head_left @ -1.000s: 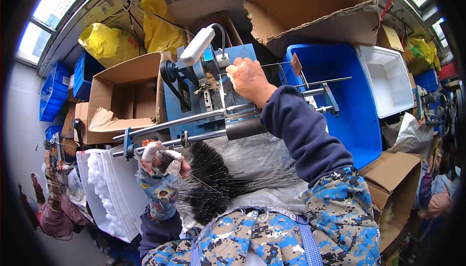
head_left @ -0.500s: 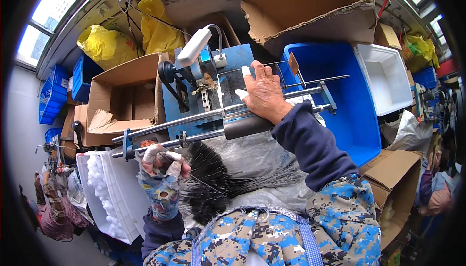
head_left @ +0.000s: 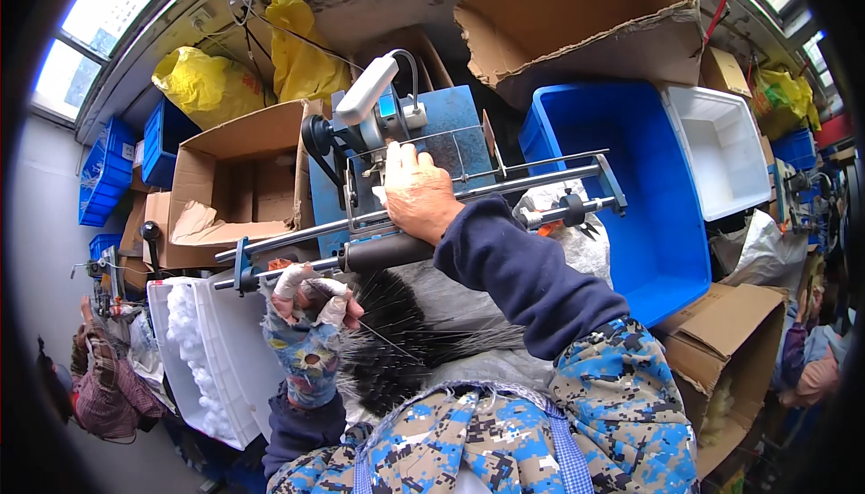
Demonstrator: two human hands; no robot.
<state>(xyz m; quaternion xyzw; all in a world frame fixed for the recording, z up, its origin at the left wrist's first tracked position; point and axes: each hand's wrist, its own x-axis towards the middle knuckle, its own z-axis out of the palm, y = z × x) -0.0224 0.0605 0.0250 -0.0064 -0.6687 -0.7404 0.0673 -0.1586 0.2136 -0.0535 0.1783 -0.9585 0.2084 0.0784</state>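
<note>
My left hand (head_left: 314,300), its fingertips wrapped in white tape, is closed in a pinch on a thin wire (head_left: 389,339). The wire slants down across a bundle of black bristly pieces (head_left: 386,314) with thin pale stems on my lap. My right hand (head_left: 416,198) lies with fingers stretched out flat over a sliding carriage on two metal rails (head_left: 532,185). Its fingertips reach the working part of a blue bench machine (head_left: 455,114) with a white lamp head (head_left: 367,90). Under the wrist is the carriage's dark roller-like sleeve (head_left: 389,252); the palm hides part of the carriage.
A cardboard box (head_left: 239,178) stands left of the machine, a large blue bin (head_left: 649,214) right. A white tub with white fluffy material (head_left: 225,368) is beside my left arm. Another open carton (head_left: 734,341) sits at the right. Other people work at both far sides.
My right hand has slid left along the rails with the carriage and its dark sleeve, uncovering the right rail end. My left hand stays almost in place, still pinching the wire.
</note>
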